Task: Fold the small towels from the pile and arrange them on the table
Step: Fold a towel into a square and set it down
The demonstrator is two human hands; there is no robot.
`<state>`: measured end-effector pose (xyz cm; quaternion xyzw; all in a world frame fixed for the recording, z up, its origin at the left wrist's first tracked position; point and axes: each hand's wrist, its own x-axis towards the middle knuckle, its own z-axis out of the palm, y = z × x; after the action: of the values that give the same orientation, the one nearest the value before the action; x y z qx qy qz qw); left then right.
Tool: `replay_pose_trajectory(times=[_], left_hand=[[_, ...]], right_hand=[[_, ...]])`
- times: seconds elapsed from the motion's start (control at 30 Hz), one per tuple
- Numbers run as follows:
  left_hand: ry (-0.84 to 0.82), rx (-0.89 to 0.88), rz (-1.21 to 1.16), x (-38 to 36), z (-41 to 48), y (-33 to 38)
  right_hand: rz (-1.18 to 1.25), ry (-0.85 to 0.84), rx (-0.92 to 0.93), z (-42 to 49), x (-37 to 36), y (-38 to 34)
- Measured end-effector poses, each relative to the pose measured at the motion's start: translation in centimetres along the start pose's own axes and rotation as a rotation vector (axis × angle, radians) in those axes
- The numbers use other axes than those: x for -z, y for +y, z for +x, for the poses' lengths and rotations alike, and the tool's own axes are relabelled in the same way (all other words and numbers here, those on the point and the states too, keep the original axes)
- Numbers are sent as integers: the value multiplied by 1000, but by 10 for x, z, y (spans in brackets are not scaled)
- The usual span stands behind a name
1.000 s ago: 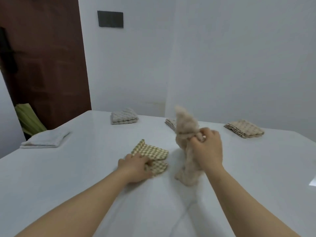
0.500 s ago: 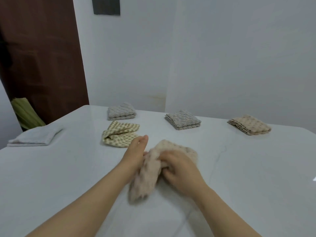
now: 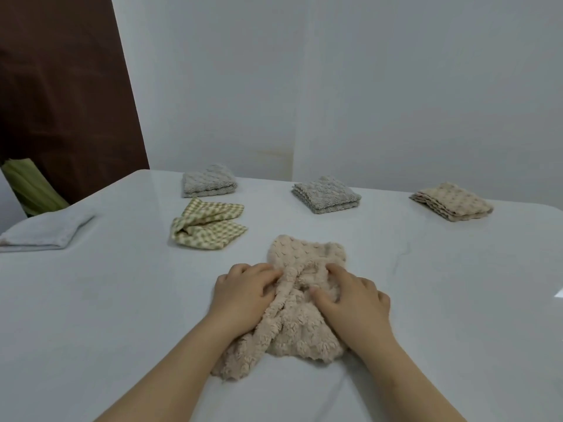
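Folds of a crumpled beige fleecy towel (image 3: pixel 304 330) lie on the white table (image 3: pixel 122 300) just before the person; left hand (image 3: pixel 243 295) and right hand (image 3: pixel 355 301) each pinch its bunched middle, probably to spread it flat for folding; a folded grey towel (image 3: pixel 326 197) sits beyond.

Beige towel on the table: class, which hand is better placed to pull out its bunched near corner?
Probably the left hand: the beige towel trails a bunched tail beside that wrist; the right hand sits across the ridge.
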<state>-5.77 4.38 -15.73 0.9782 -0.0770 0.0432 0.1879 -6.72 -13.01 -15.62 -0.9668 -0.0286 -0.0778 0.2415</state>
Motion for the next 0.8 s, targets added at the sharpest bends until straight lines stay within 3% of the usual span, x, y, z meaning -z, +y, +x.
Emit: replay_pose_trajectory(times=[0.17, 0.33, 0.4, 0.47, 0.6, 0.67, 0.8], left_hand=[[-4, 23, 28, 16, -5, 3], [-143, 234, -244, 36, -16, -12], [7, 231, -351, 35, -15, -16], [131, 160, -287, 28, -11, -16], [-67, 85, 110, 9, -7, -11], [-80, 56, 59, 7, -6, -5], [-120, 80, -245, 15, -7, 0]], right_hand=[[79, 11, 238, 4, -5, -3], [67, 111, 544, -2, -6, -10], [101, 139, 488, -3, -2, -12], [124, 150, 340, -6, 4, -13], [-32, 124, 138, -7, 11, -9], [-114, 12, 77, -9, 10, -9], [23, -118, 147, -11, 6, -14]])
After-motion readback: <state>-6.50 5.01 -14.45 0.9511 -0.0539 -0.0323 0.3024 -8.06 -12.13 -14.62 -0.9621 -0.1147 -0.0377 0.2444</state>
